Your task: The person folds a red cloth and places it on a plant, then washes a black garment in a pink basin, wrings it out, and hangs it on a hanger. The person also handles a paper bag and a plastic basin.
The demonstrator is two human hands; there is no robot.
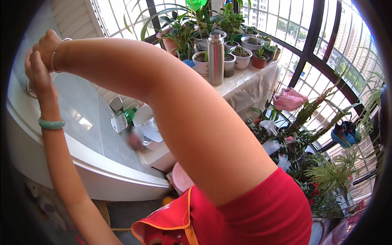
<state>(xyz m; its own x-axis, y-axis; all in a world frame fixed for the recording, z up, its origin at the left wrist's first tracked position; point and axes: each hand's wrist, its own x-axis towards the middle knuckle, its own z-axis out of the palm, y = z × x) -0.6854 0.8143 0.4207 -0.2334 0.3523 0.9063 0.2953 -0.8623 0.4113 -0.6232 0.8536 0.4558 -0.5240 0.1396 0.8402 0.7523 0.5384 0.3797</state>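
Note:
My left hand [41, 72] is raised at the far left, in front of grey wall tiles [79, 116]. Its fingers lie against my right hand [49, 46], which is curled. Whatever may be between the two hands is hidden. A green bangle [51, 123] circles my left wrist, and a thin silver-coloured bangle [54, 56] sits on the right. Just below the hands, a round metal ring or fitting [31, 89] shows partly; I cannot tell what it belongs to. My right arm crosses the view from a red sleeve [266, 202].
A white frame edge [101, 165] curves below the hands. A green bottle [130, 114] stands by a counter [157, 156]. On a plastic-covered table [251, 87] are a steel flask [216, 61] and several potted plants [242, 56]. Pink shoes [289, 99] hang near the barred windows.

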